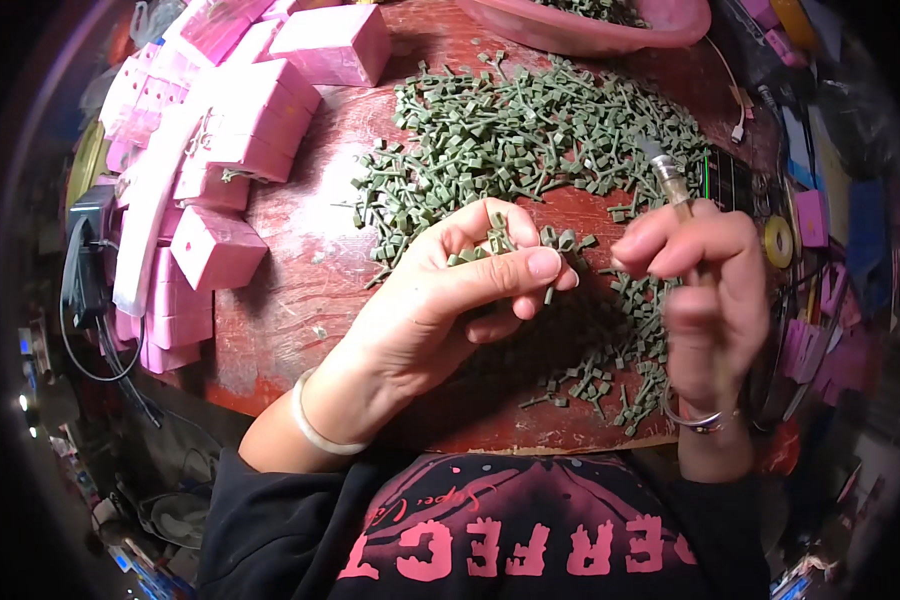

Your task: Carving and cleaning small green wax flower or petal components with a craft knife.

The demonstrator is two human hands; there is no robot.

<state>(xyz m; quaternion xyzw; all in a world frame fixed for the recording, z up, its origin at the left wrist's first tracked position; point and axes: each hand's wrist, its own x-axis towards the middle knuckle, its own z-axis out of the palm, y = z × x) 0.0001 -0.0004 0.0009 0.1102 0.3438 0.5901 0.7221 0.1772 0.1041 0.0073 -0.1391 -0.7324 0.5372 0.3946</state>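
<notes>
While small green block-headed stems are clasped in the left hand, a slim metal-collared brush-like tool is gripped by the right hand; similar stems are heaped beyond both.

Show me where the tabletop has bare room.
The red wooden tabletop lies mostly bare between the pink rectangular blocks and the left hand. Crowded: the centre and right, strewn with small green stemmed pieces, and the left edge, stacked with those blocks.
</notes>
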